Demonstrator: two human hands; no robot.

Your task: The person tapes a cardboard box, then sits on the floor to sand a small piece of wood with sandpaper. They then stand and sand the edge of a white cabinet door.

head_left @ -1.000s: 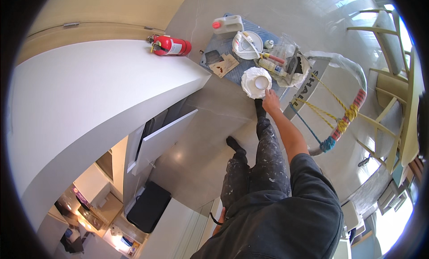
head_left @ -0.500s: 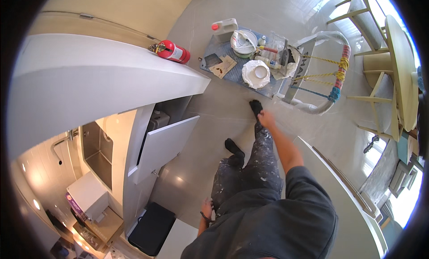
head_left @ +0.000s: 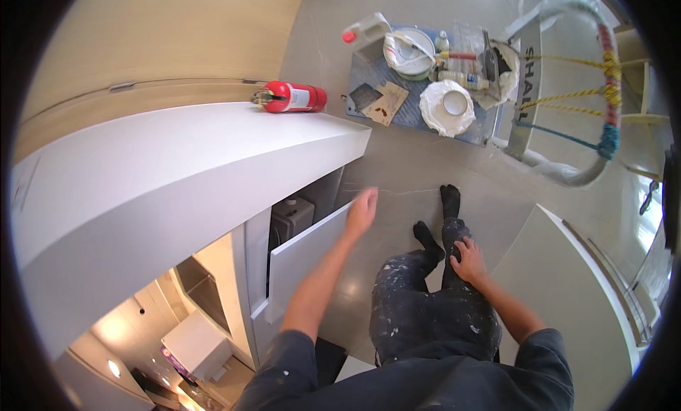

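Note:
My left hand point(head_left: 363, 209) is stretched out by the far end of an open white cabinet door point(head_left: 305, 253). Its fingers are smeared by motion, so I cannot make out whether they touch the door's edge. My right hand point(head_left: 469, 260) rests on my right leg near the knee, fingers spread over the paint-spattered dark trousers point(head_left: 411, 297). Inside the cabinet behind the door sits a grey boxy container point(head_left: 294, 214), partly hidden.
Ahead stands a flat trolley point(head_left: 401, 116) with a roped handle point(head_left: 608, 91). It carries a jug point(head_left: 367, 36), a paint bucket point(head_left: 411, 56) and a plastic-wrapped tub point(head_left: 447, 113). A red fire extinguisher point(head_left: 294, 97) lies left. A pale panel point(head_left: 574, 304) rises at right.
My left hand has come up from beside my hip to the cabinet door's far end. My right hand has drawn back onto my leg. The view has shifted left.

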